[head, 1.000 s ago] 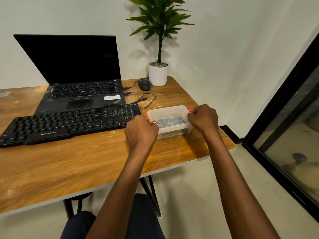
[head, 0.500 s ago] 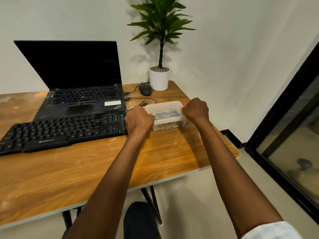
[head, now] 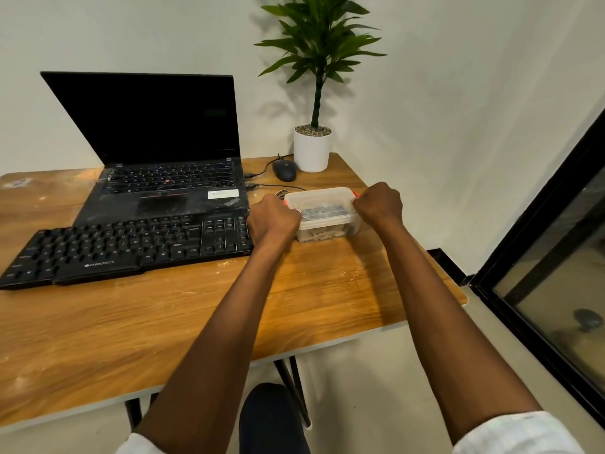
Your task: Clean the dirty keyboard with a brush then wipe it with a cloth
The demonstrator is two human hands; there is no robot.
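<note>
- Since a second ago both hands have slid the clear plastic container (head: pixel 327 221) farther back on the table (head: pixel 163 322), so it now sits level with the keyboard's far corner and both arms reach out long.
- Left hand (head: pixel 273 221) is curled into a fist on the container's left end, and right hand (head: pixel 378 204) is curled on its right end by a red clip (head: pixel 356 194). The fingers are hidden behind the knuckles, so the grip probably closes on the latches.
- Neither hand holds the keyboard (head: pixel 124 244). It lies at the middle left of the frame, and its right end is just beside the left fist.
- An open laptop (head: pixel 163 178) with a dark screen stands right behind the keyboard. A mouse (head: pixel 284 169) and a white plant pot (head: pixel 312 149) sit at upper centre, and a thin cable (head: pixel 278 185) runs from the laptop toward the container.
- Inside the container are dark and pale items (too blurred through the plastic to name).
- Black and full-size, the keyboard carries a white brand mark on its front edge. It is angled, with its left end nearer the bottom of the frame, and pale specks dot the wood in front of it.
</note>
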